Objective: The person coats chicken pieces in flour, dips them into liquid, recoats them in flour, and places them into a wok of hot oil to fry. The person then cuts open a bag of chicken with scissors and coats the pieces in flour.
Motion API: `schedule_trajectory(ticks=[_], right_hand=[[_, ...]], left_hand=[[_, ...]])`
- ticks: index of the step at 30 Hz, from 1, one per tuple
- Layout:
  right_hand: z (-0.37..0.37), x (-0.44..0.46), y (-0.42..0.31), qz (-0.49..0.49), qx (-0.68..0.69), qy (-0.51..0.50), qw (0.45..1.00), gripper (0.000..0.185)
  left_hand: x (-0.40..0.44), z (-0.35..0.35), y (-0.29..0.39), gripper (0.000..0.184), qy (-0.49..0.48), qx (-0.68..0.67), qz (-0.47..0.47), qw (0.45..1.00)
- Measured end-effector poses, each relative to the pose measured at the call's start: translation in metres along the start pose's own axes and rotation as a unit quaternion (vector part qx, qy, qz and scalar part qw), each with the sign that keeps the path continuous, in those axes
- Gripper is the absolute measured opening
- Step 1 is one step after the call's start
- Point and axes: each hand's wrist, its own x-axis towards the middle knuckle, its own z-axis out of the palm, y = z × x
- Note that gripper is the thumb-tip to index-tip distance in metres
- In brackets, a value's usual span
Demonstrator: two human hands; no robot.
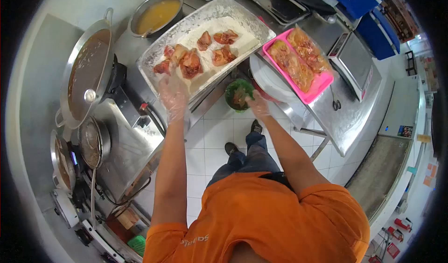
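Observation:
My left hand point(173, 97), in a clear plastic glove, is at the near left edge of a metal tray point(148, 69) of white flour point(207, 57). Just beyond its fingers lie raw meat pieces point(190, 63); whether it touches or grips one is unclear. Several more pieces point(223, 56) sit apart on the flour. My right hand point(259, 105), also gloved, is lower, beside a green basket point(228, 97) below the table's edge. Its fingers are blurred, and I cannot make out whether they hold anything.
A pink tray point(313, 94) with bagged meat point(298, 60) lies to the right, near scissors point(336, 104) and a scale point(353, 62). A bowl of yellow liquid point(158, 16) stands at the back left. A large pan point(88, 71) and a strainer point(91, 144) are at the left.

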Motion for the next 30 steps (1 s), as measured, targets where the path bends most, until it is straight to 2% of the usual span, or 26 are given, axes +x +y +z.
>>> schedule_trajectory(ticks=[2, 3, 4, 6, 8, 11, 12, 13, 14, 15, 16, 18, 20, 22, 23, 24, 26, 27, 28, 29, 30], right_hand=[[-0.054, 0.001, -0.049, 0.049, 0.162, -0.017, 0.985, 0.088], [-0.083, 0.011, -0.079, 0.06, 0.231, -0.027, 0.971, 0.088], [-0.097, 0.009, -0.086, 0.09, 0.306, -0.079, 0.944, 0.087], [-0.109, 0.0, -0.127, 0.1, 0.351, -0.119, 0.923, 0.086], [-0.133, -0.005, -0.194, 0.025, 0.29, -0.068, 0.954, 0.086], [-0.152, 0.039, -0.23, -0.106, 0.169, 0.055, 0.978, 0.09], [-0.157, 0.056, -0.241, -0.105, 0.183, 0.11, 0.971, 0.089], [-0.161, 0.085, -0.234, -0.166, 0.029, 0.184, 0.968, 0.085], [-0.169, 0.132, -0.214, -0.229, -0.122, 0.253, 0.932, 0.081], [-0.175, 0.174, -0.201, -0.286, -0.264, 0.317, 0.865, 0.078], [-0.181, 0.207, -0.199, -0.244, -0.29, 0.303, 0.874, 0.07], [-0.181, 0.267, -0.208, -0.164, -0.343, 0.269, 0.885, 0.057], [-0.187, 0.275, -0.246, -0.173, -0.193, 0.073, 0.963, 0.042], [-0.176, 0.336, -0.211, -0.249, -0.198, 0.09, 0.944, 0.031], [-0.183, 0.321, -0.24, -0.182, -0.197, 0.013, 0.963, 0.029], [-0.19, 0.32, -0.253, -0.175, -0.297, -0.023, 0.938, 0.027], [-0.195, 0.348, -0.262, -0.203, -0.409, -0.1, 0.884, 0.026], [-0.185, 0.354, -0.305, -0.259, -0.391, -0.041, 0.882, 0.027], [-0.173, 0.34, -0.34, -0.292, -0.372, 0.006, 0.881, 0.029], [-0.163, 0.338, -0.358, -0.31, -0.357, 0.054, 0.88, 0.031], [-0.145, 0.359, -0.362, -0.346, -0.335, -0.028, 0.876, 0.043]], left_hand=[[-0.006, 0.015, -0.011, 0.052, 0.001, 0.088, 0.049, 0.995], [0.029, 0.013, 0.005, 0.052, 0.019, 0.047, 0.037, 0.998], [0.028, 0.005, 0.01, 0.052, 0.0, 0.054, 0.01, 0.999], [0.022, -0.014, 0.019, 0.051, -0.028, 0.067, -0.028, 0.997], [0.018, -0.014, 0.025, 0.05, -0.039, 0.065, -0.03, 0.997], [0.014, 0.006, -0.002, 0.053, 0.039, 0.103, 0.044, 0.993], [0.009, 0.012, -0.005, 0.058, 0.043, 0.182, 0.041, 0.981], [0.011, 0.013, 0.0, 0.059, -0.003, 0.212, 0.009, 0.977], [0.019, 0.013, 0.009, 0.061, -0.046, 0.24, -0.025, 0.969], [0.023, 0.009, 0.015, 0.062, -0.09, 0.267, -0.063, 0.957], [0.022, 0.005, 0.02, 0.064, -0.085, 0.257, -0.031, 0.962], [0.021, 0.011, 0.009, 0.064, -0.063, 0.225, -0.101, 0.967], [0.018, 0.008, 0.017, 0.063, -0.065, 0.207, -0.168, 0.962], [0.015, 0.01, 0.024, 0.06, -0.058, 0.233, -0.175, 0.955], [0.011, 0.007, 0.03, 0.058, -0.052, 0.253, -0.186, 0.948], [0.013, -0.003, 0.063, 0.057, -0.042, 0.194, -0.227, 0.953], [0.023, -0.005, 0.093, 0.055, -0.015, 0.225, -0.192, 0.955], [0.033, -0.003, 0.101, 0.055, 0.002, 0.239, -0.156, 0.959], [0.025, 0.008, 0.086, 0.054, 0.005, 0.264, -0.239, 0.935], [0.02, 0.011, 0.094, 0.055, 0.001, 0.259, -0.249, 0.933], [0.019, 0.013, 0.099, 0.056, 0.002, 0.247, -0.249, 0.936]])
